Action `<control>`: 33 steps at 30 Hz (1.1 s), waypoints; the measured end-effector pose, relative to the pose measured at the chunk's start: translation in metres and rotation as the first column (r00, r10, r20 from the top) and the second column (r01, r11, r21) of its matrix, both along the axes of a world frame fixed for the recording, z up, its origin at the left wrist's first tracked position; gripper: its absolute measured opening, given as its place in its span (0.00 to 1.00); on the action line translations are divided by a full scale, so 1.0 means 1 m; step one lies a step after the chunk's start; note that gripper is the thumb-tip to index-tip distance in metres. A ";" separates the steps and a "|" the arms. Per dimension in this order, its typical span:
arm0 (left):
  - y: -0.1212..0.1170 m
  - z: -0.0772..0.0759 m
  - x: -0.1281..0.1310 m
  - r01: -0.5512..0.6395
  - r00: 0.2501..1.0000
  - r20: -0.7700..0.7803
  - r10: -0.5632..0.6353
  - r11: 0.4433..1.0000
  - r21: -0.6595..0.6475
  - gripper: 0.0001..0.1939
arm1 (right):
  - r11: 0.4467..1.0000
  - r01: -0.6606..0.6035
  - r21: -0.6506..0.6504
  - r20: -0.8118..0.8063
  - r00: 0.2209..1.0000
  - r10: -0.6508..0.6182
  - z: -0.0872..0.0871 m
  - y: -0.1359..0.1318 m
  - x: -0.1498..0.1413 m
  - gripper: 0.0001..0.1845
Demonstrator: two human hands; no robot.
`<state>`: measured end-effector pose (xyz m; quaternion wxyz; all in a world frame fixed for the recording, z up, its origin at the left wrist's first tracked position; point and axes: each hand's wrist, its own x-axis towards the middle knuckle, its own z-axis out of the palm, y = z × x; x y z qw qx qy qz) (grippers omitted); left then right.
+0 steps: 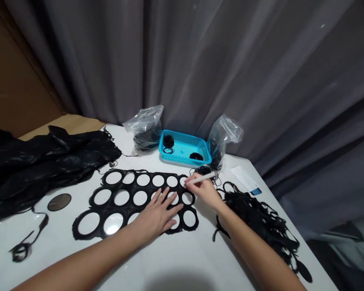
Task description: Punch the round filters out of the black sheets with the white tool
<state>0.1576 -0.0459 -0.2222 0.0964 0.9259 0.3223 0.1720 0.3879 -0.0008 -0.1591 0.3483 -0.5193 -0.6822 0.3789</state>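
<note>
A black rubber-like sheet [101, 227] with rows of round holes lies flat on the white table. My left hand [160, 214] rests palm down on the sheet with fingers spread, covering some of the holes. In my right hand [204, 192] is a slim white pen-like tool [204, 178], gripped between the fingers. Its tip is hidden by the fingers, close to a hole at the sheet's upper right corner. Just behind that hand, thin black rings [204, 170] lie loosely tangled.
Behind the sheet stands a blue basket [183, 159] holding black rings, between clear plastic bags [147, 135] [222, 135]. Black sheets [48, 165] heap at left, near a dark disc [59, 202]. Perforated black scraps [257, 222] and white paper [242, 178] lie right. A grey curtain [182, 60] hangs behind.
</note>
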 end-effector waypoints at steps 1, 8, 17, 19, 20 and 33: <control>0.000 0.000 0.002 0.009 1.000 -0.002 -0.009 1.000 0.000 0.24 | 0.999 0.011 -0.052 -0.022 1.000 -0.012 -0.011 -0.015 0.004 0.09; 0.000 0.001 0.016 -0.017 0.998 0.062 0.022 0.997 -0.080 0.25 | 0.992 0.090 -0.091 -0.048 0.994 -0.095 -0.041 -0.051 0.013 0.11; -0.003 0.001 0.017 -0.018 0.999 0.047 0.021 0.997 -0.070 0.26 | 0.997 0.071 0.028 0.007 0.997 -0.071 -0.038 -0.050 0.011 0.09; -0.003 0.001 0.017 -0.018 0.999 0.046 0.021 0.997 -0.077 0.27 | 0.994 0.023 0.110 0.067 0.997 -0.030 -0.039 -0.055 0.009 0.08; -0.002 0.001 0.017 -0.019 0.999 0.047 0.023 0.996 -0.084 0.27 | 0.986 -0.019 0.165 0.126 0.992 -0.002 -0.040 -0.058 0.007 0.07; -0.003 0.012 0.016 -0.014 1.000 0.006 0.015 0.992 -0.126 0.26 | 0.856 0.316 0.410 0.501 0.706 -0.501 -0.014 -0.011 0.071 0.09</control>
